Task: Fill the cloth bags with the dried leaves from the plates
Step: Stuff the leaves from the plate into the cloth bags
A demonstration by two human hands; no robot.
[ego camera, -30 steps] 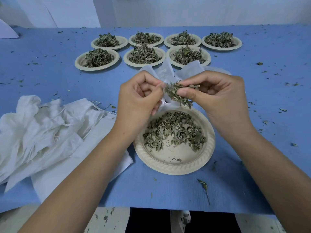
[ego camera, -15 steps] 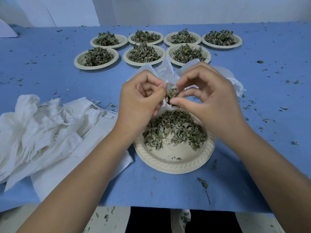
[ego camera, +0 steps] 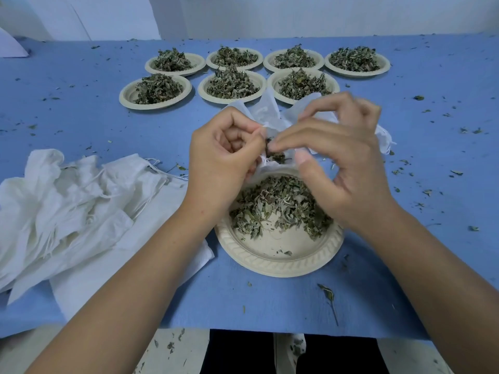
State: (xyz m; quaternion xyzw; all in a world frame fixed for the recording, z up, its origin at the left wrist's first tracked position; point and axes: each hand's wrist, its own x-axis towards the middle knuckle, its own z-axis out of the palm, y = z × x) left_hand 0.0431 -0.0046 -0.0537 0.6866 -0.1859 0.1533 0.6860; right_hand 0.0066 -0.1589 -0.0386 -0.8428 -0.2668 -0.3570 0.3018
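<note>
Cloth bag (ego camera: 266, 114) pinched in left hand (ego camera: 224, 155) grip; right hand (ego camera: 343, 163) grip loose, fingertips (ego camera: 274, 144) on dried leaves (ego camera: 276, 157).

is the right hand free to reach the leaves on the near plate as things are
Probably yes. The right hand is just above the near plate, and its dried leaves lie uncovered below it. The cloth bag, which the left hand grips, covers only the far rim.

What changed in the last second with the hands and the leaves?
The right hand carried its pinch of dried leaves down into the cloth bag and let go; its fingers now spread at the mouth. The left hand kept gripping the bag's edge. The near plate, the seven full plates and the pile of bags stayed put.
</note>
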